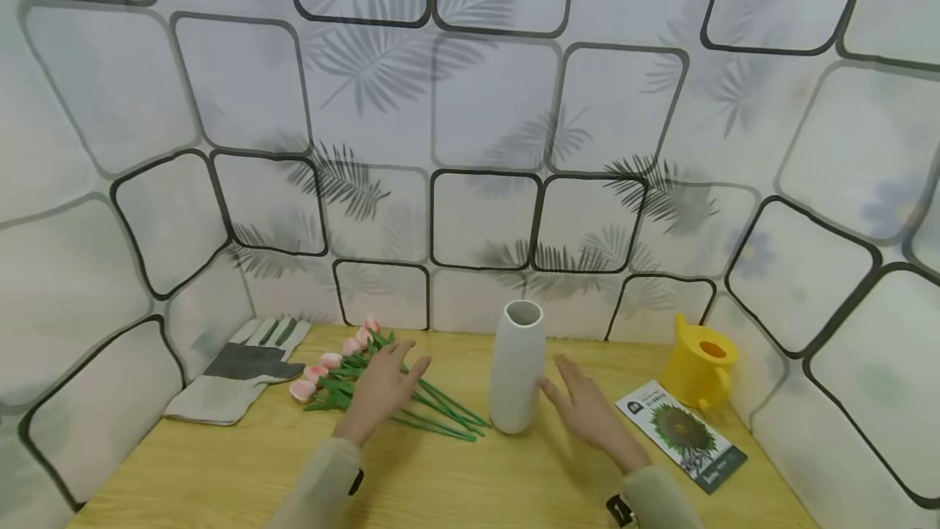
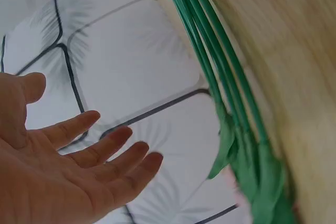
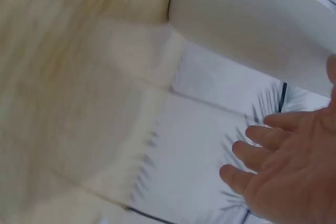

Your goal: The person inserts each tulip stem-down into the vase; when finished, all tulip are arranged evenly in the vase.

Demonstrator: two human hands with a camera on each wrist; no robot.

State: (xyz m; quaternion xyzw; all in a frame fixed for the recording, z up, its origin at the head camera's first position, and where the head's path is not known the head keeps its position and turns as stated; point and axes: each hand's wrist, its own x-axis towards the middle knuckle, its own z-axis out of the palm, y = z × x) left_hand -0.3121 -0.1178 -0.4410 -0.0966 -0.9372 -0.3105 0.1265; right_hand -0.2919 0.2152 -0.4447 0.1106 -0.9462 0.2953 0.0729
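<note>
A white vase point(image 1: 517, 374) stands upright near the middle of the wooden table. Just right of it is my right hand point(image 1: 585, 411), fingers extended, thumb close beside its wall; the right wrist view has the vase point(image 3: 252, 24) above the spread fingers. My left hand point(image 1: 383, 388) hovers over the pink artificial tulips point(image 1: 332, 361), which lie with their green stems point(image 1: 448, 415) pointing toward the vase base. In the left wrist view that palm holds nothing, and the stems point(image 2: 231, 72) run along beside the loosely spread fingers.
Grey-and-white work gloves point(image 1: 246, 366) lie at the table's left. On the right, a seed packet point(image 1: 683, 433) with a sunflower picture lies in front of a yellow watering can point(image 1: 686, 366). A patterned backdrop point(image 1: 485, 219) closes off the back and both sides.
</note>
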